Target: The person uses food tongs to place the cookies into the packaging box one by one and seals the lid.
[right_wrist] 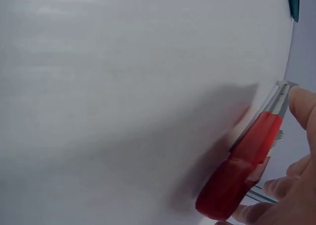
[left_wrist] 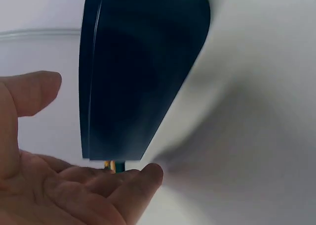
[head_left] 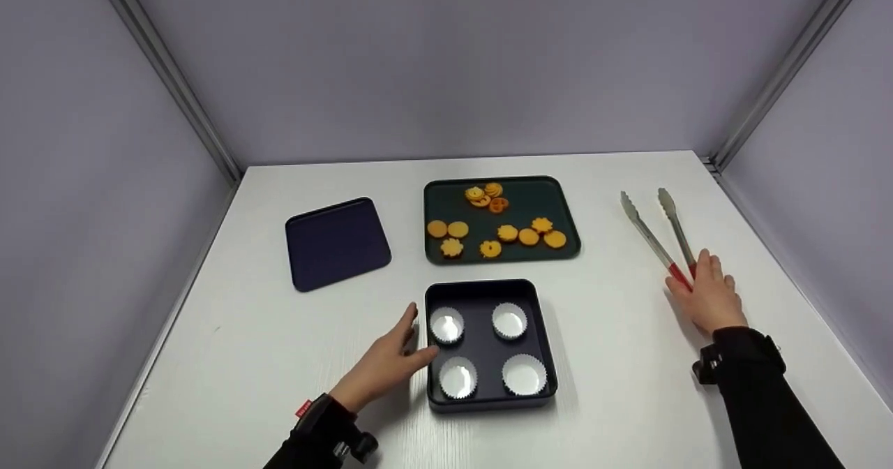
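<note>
Beside a deep dark baking tin [head_left: 488, 405], my left hand [head_left: 386, 366] has its thumb at the tin's left rim and its fingers extended along the outer wall. The left wrist view shows the tin's dark side [left_wrist: 133, 81] with thumb and fingers spread about it. Several white fluted paper cups [head_left: 458, 377] stand inside the tin. At the right, metal tongs [head_left: 652, 239] with red handles lie spread on the table. My right hand [head_left: 708, 294] is over their handles, thumb to the left, fingers stretched forward. In the right wrist view, the red handle [right_wrist: 242, 160] lies beside the fingers.
A dark green tray [head_left: 516, 214] at the back middle bears several cookies [head_left: 528, 236], round and flower-shaped. Left of it lies a shallow dark blue tray [head_left: 338, 246], slightly turned. The white table [head_left: 230, 357] is bounded by grey walls [head_left: 453, 64] at the back and sides.
</note>
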### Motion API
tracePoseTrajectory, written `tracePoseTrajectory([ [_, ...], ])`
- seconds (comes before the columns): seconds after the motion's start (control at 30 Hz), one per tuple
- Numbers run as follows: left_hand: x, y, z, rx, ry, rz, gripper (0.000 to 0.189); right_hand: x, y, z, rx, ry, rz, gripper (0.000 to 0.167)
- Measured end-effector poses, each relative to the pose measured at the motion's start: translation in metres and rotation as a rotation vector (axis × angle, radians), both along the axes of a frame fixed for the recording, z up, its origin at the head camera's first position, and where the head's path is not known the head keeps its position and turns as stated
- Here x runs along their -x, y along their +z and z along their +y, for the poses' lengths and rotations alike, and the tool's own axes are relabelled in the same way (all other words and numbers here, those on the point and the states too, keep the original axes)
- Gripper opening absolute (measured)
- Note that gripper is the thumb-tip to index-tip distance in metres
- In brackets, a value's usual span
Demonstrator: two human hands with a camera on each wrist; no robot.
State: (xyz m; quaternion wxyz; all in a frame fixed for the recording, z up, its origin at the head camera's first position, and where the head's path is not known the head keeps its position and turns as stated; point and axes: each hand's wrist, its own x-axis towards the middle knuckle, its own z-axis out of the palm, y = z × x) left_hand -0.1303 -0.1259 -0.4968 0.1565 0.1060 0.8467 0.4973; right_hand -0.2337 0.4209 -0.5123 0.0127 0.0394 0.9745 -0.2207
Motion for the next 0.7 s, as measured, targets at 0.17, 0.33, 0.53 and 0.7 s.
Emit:
tracePoseTrajectory([
  [0.17, -0.004, -0.004, 0.004, 0.008, 0.015, 0.006, 0.09, 0.001, -0.005, 0.0, 0.024, 0.01, 0.015, 0.092],
  [0.33, -0.005, -0.006, 0.008, -0.025, 0.041, 0.003, 0.083, 0.002, -0.003, 0.0, -0.021, 0.015, 0.046, 0.089],
  [0.53, -0.005, -0.007, 0.011, 0.003, 0.055, 0.042, 0.074, 0.006, 0.004, -0.004, -0.083, -0.015, 0.022, 0.087],
  [0.7, -0.007, -0.006, 0.014, 0.053, 0.067, 0.075, 0.07, 0.007, 0.006, -0.007, -0.123, -0.037, 0.031, 0.084],
])
